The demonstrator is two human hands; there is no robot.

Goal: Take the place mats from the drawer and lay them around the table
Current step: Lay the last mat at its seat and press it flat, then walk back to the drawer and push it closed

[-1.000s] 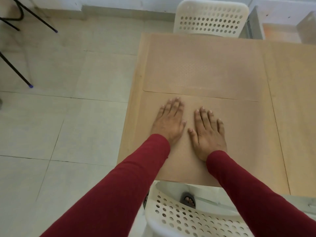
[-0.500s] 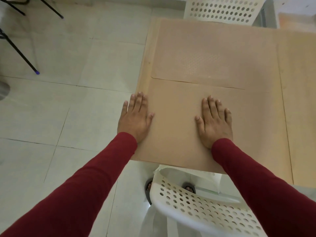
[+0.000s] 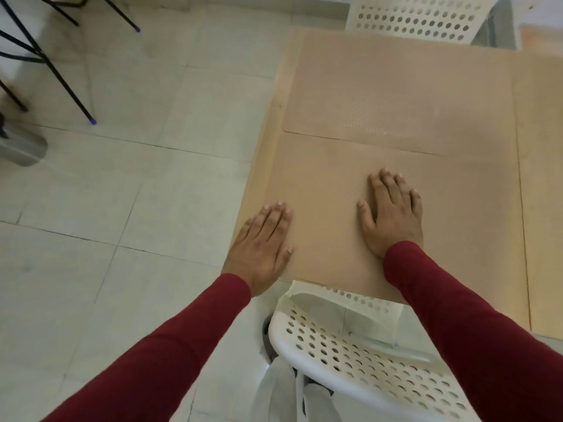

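Note:
Two tan place mats lie flat on the wooden table (image 3: 545, 208). The near place mat (image 3: 329, 190) reaches the table's near edge and the far place mat (image 3: 396, 86) lies beyond it, their edges meeting. My left hand (image 3: 262, 248) rests palm down, fingers apart, on the near mat's left corner at the table's left edge. My right hand (image 3: 393, 214) lies flat on the middle of the same mat. Neither hand holds anything. Both arms wear dark red sleeves.
A white perforated chair (image 3: 359, 360) stands right below me at the table's near edge, with a white bag hanging under it. A second white perforated chair (image 3: 420, 16) stands at the far edge. Black stand legs (image 3: 61, 74) cross the tiled floor at upper left.
My hands have slid apart over the near mat. The left hand moved from the middle out to the mat's left corner; the right hand stayed near the middle.

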